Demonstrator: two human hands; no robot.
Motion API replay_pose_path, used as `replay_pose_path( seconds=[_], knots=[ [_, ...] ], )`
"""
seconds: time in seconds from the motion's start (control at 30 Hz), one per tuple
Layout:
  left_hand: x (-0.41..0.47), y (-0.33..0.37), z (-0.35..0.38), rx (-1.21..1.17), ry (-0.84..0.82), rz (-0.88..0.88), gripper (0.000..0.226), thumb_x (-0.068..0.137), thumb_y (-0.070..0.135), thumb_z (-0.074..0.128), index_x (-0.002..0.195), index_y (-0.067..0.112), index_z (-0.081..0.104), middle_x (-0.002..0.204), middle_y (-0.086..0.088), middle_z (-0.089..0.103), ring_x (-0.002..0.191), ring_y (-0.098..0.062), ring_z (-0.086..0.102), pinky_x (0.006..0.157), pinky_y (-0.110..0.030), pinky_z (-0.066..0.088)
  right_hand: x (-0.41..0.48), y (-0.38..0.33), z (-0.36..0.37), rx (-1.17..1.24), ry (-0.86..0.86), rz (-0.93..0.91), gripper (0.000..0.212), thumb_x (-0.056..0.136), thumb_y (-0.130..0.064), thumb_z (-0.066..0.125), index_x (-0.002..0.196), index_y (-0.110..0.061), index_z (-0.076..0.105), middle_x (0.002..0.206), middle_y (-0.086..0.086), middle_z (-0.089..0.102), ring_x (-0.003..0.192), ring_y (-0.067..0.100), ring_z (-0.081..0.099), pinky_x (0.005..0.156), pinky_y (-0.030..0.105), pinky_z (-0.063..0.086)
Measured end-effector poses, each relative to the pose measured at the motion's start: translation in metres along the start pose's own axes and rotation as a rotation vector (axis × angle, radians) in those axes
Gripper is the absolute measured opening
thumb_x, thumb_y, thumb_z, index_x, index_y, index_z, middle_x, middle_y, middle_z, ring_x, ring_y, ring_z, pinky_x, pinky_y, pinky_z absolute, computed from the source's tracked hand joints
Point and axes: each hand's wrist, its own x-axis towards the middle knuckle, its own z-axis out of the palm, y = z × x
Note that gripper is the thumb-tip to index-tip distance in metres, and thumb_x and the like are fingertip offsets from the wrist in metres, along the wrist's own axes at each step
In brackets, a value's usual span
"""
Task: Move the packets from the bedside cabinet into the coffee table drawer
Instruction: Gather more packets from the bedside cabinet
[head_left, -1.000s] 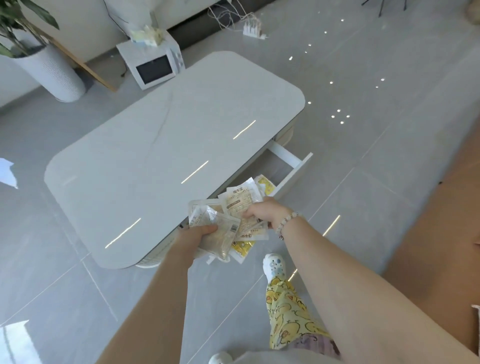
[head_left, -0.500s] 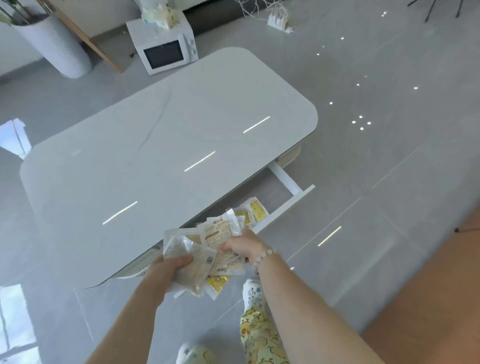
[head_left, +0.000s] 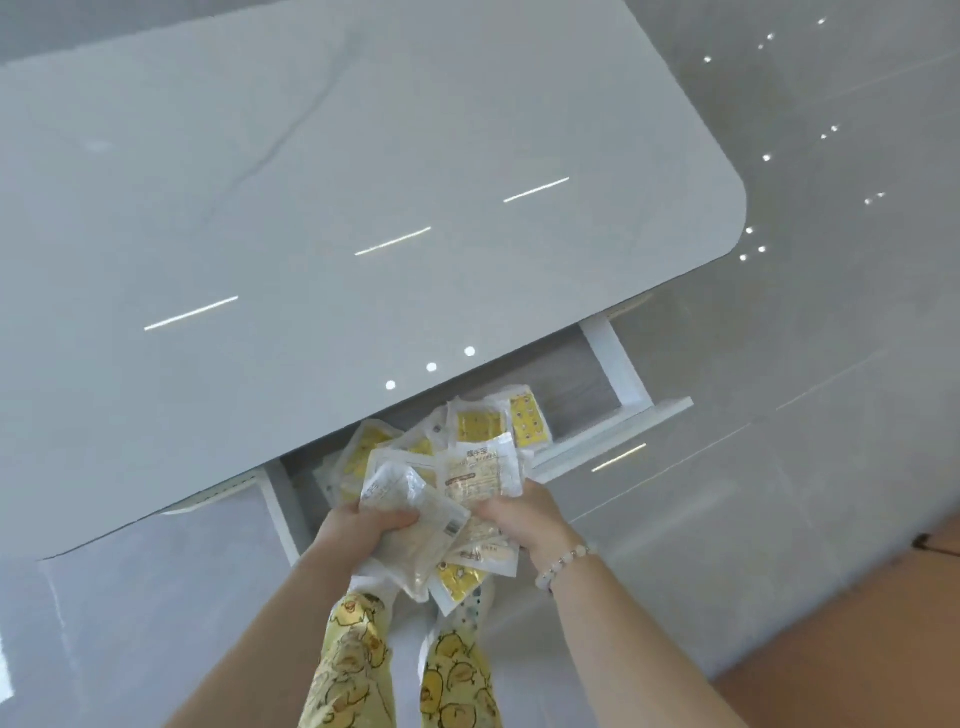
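A bundle of clear and yellow snack packets (head_left: 470, 480) is held between both hands above the open white drawer (head_left: 618, 364) of the coffee table (head_left: 337, 171). My left hand (head_left: 363, 527) grips the bundle's left side, fingers curled round a crumpled clear packet. My right hand (head_left: 524, 512), with a bead bracelet at the wrist, grips the right side. More yellow packets (head_left: 527, 418) lie in the drawer beyond the bundle; the bundle hides much of the drawer's inside.
The glossy grey table top overhangs the back of the drawer. Grey tiled floor (head_left: 805, 364) surrounds the table. My legs in yellow duck-print trousers (head_left: 353, 665) stand just in front of the drawer. An orange-brown surface (head_left: 857, 649) fills the lower right corner.
I have stepped closer to the table and lean over it. Both hands have carried the packet bundle forward, from in front of the drawer to above its open part.
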Motion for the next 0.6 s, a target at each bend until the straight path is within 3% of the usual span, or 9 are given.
replay_pose_path(
  seconds=[0.1, 0.2, 0.27, 0.33, 0.4, 0.47, 0.6],
  knots=[
    [0.051, 0.004, 0.008, -0.038, 0.015, -0.01, 0.049, 0.068, 0.019, 0.083, 0.11, 0.012, 0.058, 0.097, -0.007, 0.067, 0.091, -0.027, 0.065, 0.085, -0.038, 0.053, 0.046, -0.016, -0.002, -0.028, -0.007, -0.039, 0.088, 0.08, -0.025, 0.074, 0.148, -0.007, 0.022, 0.15, 0.008, 0.033, 0.136, 0.026, 0.036, 0.106, 0.036, 0.037],
    [0.106, 0.017, 0.018, -0.073, 0.038, 0.038, 0.046, 0.07, 0.013, 0.082, 0.102, 0.023, 0.051, 0.089, 0.001, 0.062, 0.094, -0.026, 0.062, 0.09, -0.039, 0.051, 0.1, -0.029, 0.001, -0.072, 0.016, -0.062, 0.078, 0.083, -0.022, 0.071, 0.145, -0.003, 0.027, 0.147, 0.009, 0.038, 0.133, 0.027, 0.039, 0.099, 0.034, 0.041],
    [0.146, 0.022, 0.026, -0.089, 0.083, 0.083, 0.048, 0.069, 0.011, 0.082, 0.105, 0.023, 0.051, 0.089, 0.002, 0.059, 0.092, -0.024, 0.059, 0.083, -0.033, 0.048, 0.141, -0.035, 0.007, -0.091, 0.046, -0.071, 0.067, 0.081, -0.024, 0.073, 0.137, -0.005, 0.042, 0.134, 0.007, 0.052, 0.122, 0.025, 0.051, 0.083, 0.031, 0.05],
    [0.182, 0.026, 0.034, -0.057, 0.119, 0.093, 0.048, 0.067, 0.014, 0.084, 0.104, 0.016, 0.053, 0.095, 0.0, 0.059, 0.092, -0.022, 0.058, 0.082, -0.03, 0.046, 0.177, -0.038, 0.009, -0.083, 0.064, -0.07, 0.041, 0.08, -0.023, 0.073, 0.116, -0.01, 0.059, 0.108, 0.003, 0.064, 0.098, 0.018, 0.061, 0.058, 0.023, 0.046],
    [0.215, 0.029, 0.044, -0.011, 0.142, 0.12, 0.061, 0.06, 0.023, 0.088, 0.112, 0.01, 0.056, 0.106, -0.002, 0.063, 0.099, -0.022, 0.06, 0.091, -0.032, 0.049, 0.206, -0.04, 0.005, -0.089, 0.084, -0.093, 0.013, 0.083, -0.018, 0.07, 0.094, -0.015, 0.063, 0.087, -0.001, 0.064, 0.076, 0.009, 0.059, 0.05, 0.019, 0.041],
    [0.239, 0.029, 0.057, 0.11, 0.138, 0.183, 0.071, 0.06, 0.031, 0.087, 0.119, 0.011, 0.055, 0.115, -0.002, 0.061, 0.103, -0.021, 0.059, 0.092, -0.034, 0.05, 0.228, -0.038, -0.001, -0.091, 0.121, -0.125, 0.008, 0.085, -0.014, 0.068, 0.082, -0.016, 0.06, 0.075, -0.004, 0.06, 0.066, 0.006, 0.054, 0.048, 0.015, 0.041],
    [0.263, 0.039, 0.082, 0.255, 0.138, 0.288, 0.033, 0.07, 0.033, 0.08, 0.089, 0.022, 0.055, 0.086, 0.007, 0.057, 0.076, -0.01, 0.054, 0.059, -0.017, 0.043, 0.255, -0.025, -0.011, -0.045, 0.187, -0.215, 0.018, 0.082, -0.016, 0.072, 0.077, -0.022, 0.056, 0.072, -0.012, 0.058, 0.065, -0.001, 0.051, 0.058, 0.013, 0.042]
  ],
)
